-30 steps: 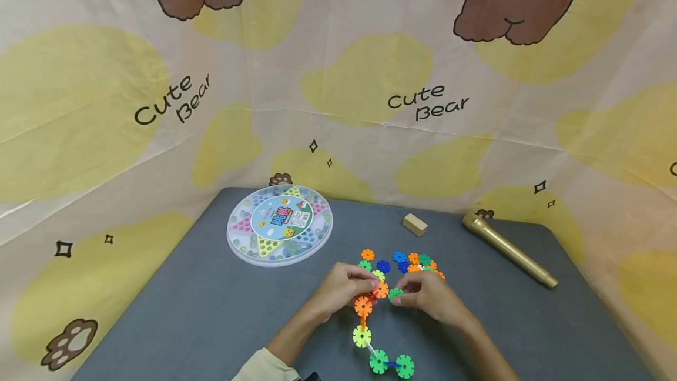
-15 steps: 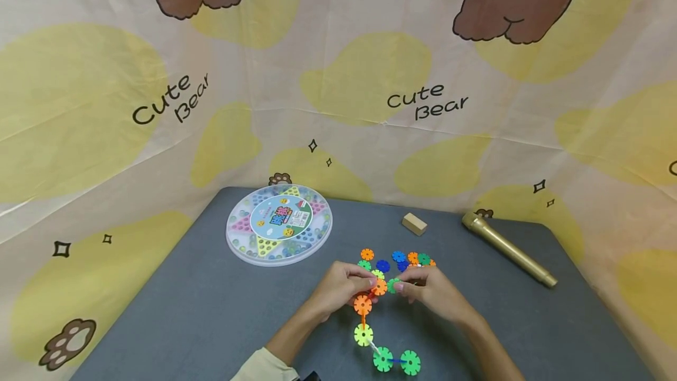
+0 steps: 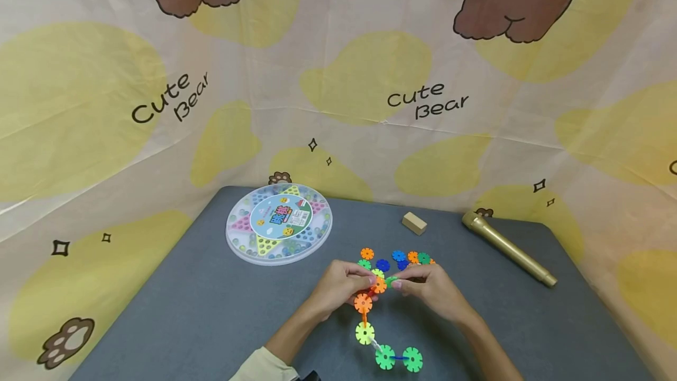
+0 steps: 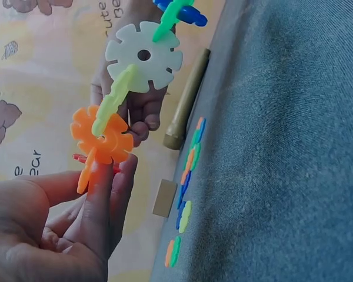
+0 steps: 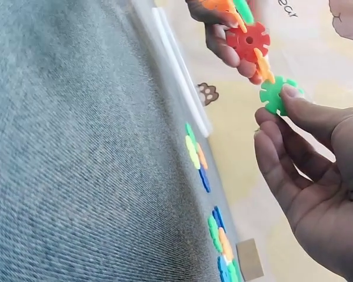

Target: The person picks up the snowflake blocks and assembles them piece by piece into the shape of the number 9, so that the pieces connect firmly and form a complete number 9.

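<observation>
My left hand (image 3: 338, 286) pinches a chain of notched snowflake discs near its upper end, around a red disc (image 5: 244, 44) and an orange disc (image 3: 379, 285). From there the chain hangs toward me through another orange disc (image 3: 363, 303), a yellow-green disc (image 3: 365, 333), a white disc (image 4: 122, 56) and two green end discs, one of them a green disc (image 3: 413, 359). Between thumb and fingers, my right hand (image 3: 432, 294) holds a single green disc (image 5: 273, 95). Its edge meets the upper orange disc; whether their slots interlock I cannot tell.
Loose snowflake discs lie beyond my hands, among them an orange disc (image 3: 367, 253), a blue disc (image 3: 383, 266) and a mixed group (image 3: 414, 257). Farther back are a Chinese checkers set (image 3: 279, 225), a wooden block (image 3: 415, 223) and a gold microphone-shaped stick (image 3: 510, 250).
My right hand has moved slightly up and left, bringing the green disc against the orange one and turning it nearly edge-on. The chain's lower end has swung right. My left hand keeps its hold.
</observation>
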The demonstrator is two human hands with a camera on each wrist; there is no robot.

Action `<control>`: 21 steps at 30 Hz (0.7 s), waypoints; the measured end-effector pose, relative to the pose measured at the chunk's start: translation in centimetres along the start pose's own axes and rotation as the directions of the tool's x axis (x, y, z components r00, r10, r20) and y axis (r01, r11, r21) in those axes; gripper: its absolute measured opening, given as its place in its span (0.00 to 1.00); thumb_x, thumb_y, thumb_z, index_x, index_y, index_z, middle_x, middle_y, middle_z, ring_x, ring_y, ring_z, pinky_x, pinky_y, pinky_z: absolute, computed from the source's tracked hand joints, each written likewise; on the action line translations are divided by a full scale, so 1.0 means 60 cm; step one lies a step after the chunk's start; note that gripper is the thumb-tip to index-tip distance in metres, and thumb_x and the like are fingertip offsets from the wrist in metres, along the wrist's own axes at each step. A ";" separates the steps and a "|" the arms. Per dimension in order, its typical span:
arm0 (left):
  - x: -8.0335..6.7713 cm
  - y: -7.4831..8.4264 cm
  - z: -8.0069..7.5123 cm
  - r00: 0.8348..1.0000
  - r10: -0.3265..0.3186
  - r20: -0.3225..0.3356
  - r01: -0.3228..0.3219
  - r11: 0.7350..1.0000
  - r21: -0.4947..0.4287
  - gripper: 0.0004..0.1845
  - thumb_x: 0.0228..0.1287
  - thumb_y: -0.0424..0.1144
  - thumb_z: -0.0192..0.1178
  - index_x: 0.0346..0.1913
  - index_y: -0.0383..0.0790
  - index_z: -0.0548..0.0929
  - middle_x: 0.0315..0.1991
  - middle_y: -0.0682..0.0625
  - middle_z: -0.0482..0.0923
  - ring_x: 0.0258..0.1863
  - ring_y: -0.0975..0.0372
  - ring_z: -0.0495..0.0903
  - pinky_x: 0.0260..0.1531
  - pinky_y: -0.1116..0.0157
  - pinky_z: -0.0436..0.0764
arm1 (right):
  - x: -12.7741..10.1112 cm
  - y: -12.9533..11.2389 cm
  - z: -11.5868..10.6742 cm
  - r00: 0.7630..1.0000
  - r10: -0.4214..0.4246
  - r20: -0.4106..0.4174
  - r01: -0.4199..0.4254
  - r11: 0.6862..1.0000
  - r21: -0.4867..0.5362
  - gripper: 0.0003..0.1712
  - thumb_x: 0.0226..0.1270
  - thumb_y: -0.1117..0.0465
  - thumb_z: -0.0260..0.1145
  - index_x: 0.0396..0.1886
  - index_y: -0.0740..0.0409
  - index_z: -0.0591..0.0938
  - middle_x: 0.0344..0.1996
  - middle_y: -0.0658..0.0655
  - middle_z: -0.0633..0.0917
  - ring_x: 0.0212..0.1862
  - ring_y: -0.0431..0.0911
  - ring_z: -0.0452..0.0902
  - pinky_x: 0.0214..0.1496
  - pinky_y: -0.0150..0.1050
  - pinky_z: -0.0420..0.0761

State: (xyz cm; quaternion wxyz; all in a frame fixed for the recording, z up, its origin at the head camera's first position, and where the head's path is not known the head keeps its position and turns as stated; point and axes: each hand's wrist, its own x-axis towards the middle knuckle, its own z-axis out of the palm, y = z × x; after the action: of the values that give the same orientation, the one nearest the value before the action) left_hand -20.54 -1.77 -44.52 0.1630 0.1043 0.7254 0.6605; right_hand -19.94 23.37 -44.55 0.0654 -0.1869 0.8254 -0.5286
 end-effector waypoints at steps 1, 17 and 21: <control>0.000 0.000 0.000 1.000 0.001 -0.001 -0.001 1.000 -0.002 0.10 0.70 0.40 0.71 0.44 0.36 0.93 0.33 0.47 0.91 0.26 0.63 0.89 0.27 0.68 0.87 | 0.000 0.001 0.001 1.000 -0.007 -0.002 0.007 1.000 0.005 0.09 0.72 0.57 0.74 0.45 0.56 0.94 0.38 0.57 0.90 0.39 0.49 0.86 0.45 0.44 0.89; -0.007 0.008 0.001 1.000 0.009 -0.021 -0.011 0.998 -0.060 0.09 0.68 0.34 0.72 0.44 0.30 0.92 0.33 0.41 0.91 0.29 0.57 0.92 0.27 0.66 0.88 | -0.001 -0.007 0.023 0.997 0.001 -0.073 0.001 1.000 0.030 0.08 0.69 0.58 0.77 0.42 0.57 0.95 0.34 0.66 0.90 0.32 0.48 0.88 0.39 0.42 0.89; -0.006 0.007 0.002 1.000 0.012 -0.016 -0.013 0.996 -0.086 0.09 0.68 0.33 0.71 0.44 0.28 0.91 0.33 0.39 0.91 0.30 0.53 0.93 0.27 0.65 0.88 | -0.002 -0.006 0.024 0.997 0.012 -0.072 -0.008 0.998 0.055 0.08 0.69 0.59 0.77 0.42 0.58 0.95 0.34 0.68 0.90 0.32 0.48 0.88 0.40 0.41 0.89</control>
State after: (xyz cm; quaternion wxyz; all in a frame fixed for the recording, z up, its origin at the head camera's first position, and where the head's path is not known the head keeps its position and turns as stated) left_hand -20.22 -1.74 -44.05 0.1576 0.0964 0.6968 0.6931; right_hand -19.30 22.08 -44.86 0.0431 -0.1618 0.8135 -0.5570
